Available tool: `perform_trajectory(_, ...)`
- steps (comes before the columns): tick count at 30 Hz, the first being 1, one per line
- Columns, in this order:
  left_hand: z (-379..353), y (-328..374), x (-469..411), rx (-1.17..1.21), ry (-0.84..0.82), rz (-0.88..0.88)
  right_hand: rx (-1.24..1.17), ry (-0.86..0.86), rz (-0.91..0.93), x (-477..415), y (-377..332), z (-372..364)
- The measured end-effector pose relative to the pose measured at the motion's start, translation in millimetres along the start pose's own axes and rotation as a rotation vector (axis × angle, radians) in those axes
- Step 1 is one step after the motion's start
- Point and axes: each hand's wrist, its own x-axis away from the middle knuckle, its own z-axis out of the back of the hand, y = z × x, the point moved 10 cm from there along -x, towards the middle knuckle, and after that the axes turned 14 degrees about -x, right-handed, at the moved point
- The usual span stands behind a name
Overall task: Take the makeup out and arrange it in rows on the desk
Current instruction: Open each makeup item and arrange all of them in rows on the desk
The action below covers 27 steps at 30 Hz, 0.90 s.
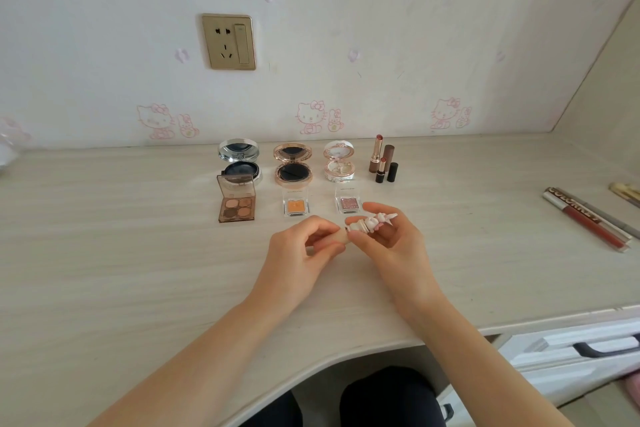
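Above the near surface (138,253), left grip (304,243) pinching the beige barrel and right grip (388,232) curled round the ornate cap of a small tube (362,225), probably a lipstick: light, rigid, figurine top likely fragile, best held by the barrel; arranged rows (293,172) beyond.

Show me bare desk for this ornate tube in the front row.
Free: pale wooden desk right of the pink glitter eyeshadow square, in front of the upright lipsticks, out to the red lip gloss tubes. Crowded: the two rows.
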Motion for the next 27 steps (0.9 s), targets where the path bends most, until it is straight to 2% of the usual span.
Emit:
perform_trajectory(2,0.1,-1.3,-0.5,0.003,0.003,0.013,-0.014,-0.012,-0.006,0.1,0.4,-1.5)
perform_trajectory(7,0.4,-0.3,0.8,-0.041,0.004,0.003,0.016,0.084,-0.019,-1.1,2.5,8.4)
perform_trajectory(11,3.2,-2.4,-0.1,-0.039,0.028,0.027,-0.049,0.036,-0.065,-1.2,7.2,5.4)
perform_trajectory(17,-0.9,1.2,1.8,-0.041,-0.013,-0.004,0.042,0.056,-0.05,-0.7,5.7,5.9)
perform_trajectory(22,0.2,-1.2,1.4,-0.021,-0.003,0.014,-0.033,0.005,-0.061,-0.5,5.9,2.2)
perform_trajectory(27,-2.4,-0.3,1.5,-0.028,-0.017,0.011,0.045,0.037,-0.029,-0.2,2.3,4.0)
